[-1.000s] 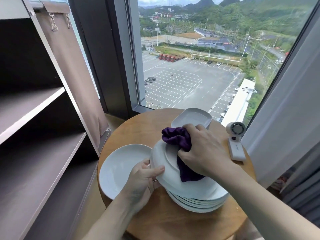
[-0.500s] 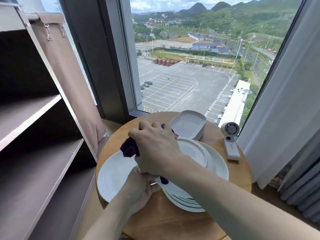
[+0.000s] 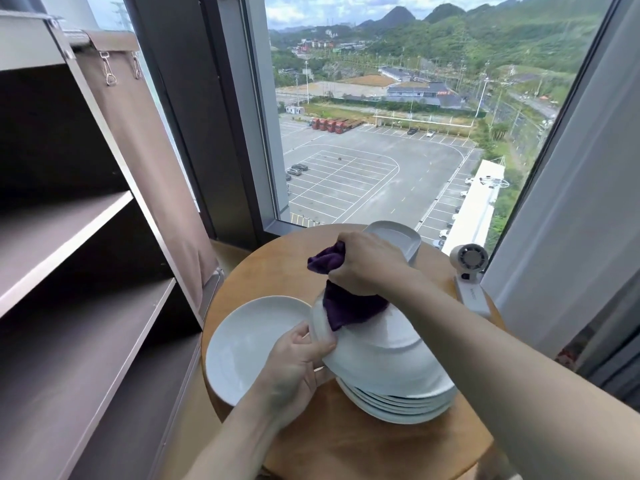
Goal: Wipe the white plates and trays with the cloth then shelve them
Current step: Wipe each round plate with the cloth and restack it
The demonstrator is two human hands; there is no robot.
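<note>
On round wooden table [image 3: 346, 445] | our left hand [image 3: 298, 362] pinched tilted white ceramic plate [image 3: 388, 355] by its rim | right hand [image 3: 367, 265] clutched purple cloth [image 3: 349, 306] | risk: pinch slipping, plate chipping stack [image 3: 398, 407]

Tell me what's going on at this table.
A person is wiping white plates at a round wooden table by the window. The left hand grips the edge of the top plate, tipped up off the stack of plates, while the right hand holds a purple cloth bunched against it. A single plate lies left of the stack, and a white tray sits behind. The shelf unit stands to the left.
</note>
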